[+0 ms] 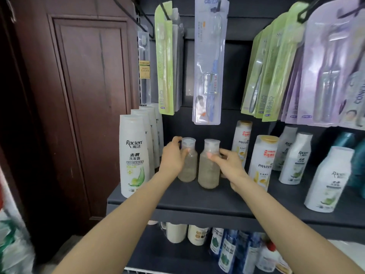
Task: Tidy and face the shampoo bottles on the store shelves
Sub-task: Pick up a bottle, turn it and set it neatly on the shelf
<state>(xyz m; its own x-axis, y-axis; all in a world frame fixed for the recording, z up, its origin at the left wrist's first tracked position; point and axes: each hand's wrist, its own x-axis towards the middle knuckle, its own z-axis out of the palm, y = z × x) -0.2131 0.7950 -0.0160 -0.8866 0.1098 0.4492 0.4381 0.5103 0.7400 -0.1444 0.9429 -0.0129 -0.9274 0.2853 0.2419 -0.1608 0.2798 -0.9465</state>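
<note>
The two clear bottles, left one point(187, 161) and right one point(209, 165), stand side by side on the dark shelf point(197, 200), between the white Raclen row point(134, 157) and the Pantene bottles point(260, 161). Your left hand point(172, 157) and right hand point(229, 163) each grip one with curled fingers. Turn each slowly, keep it upright, and bring both level with the shelf's front edge.

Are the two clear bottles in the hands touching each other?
Apart. The head view shows a dark strip of shelf back between the left clear bottle and the right clear bottle, from caps down to bases.
</note>
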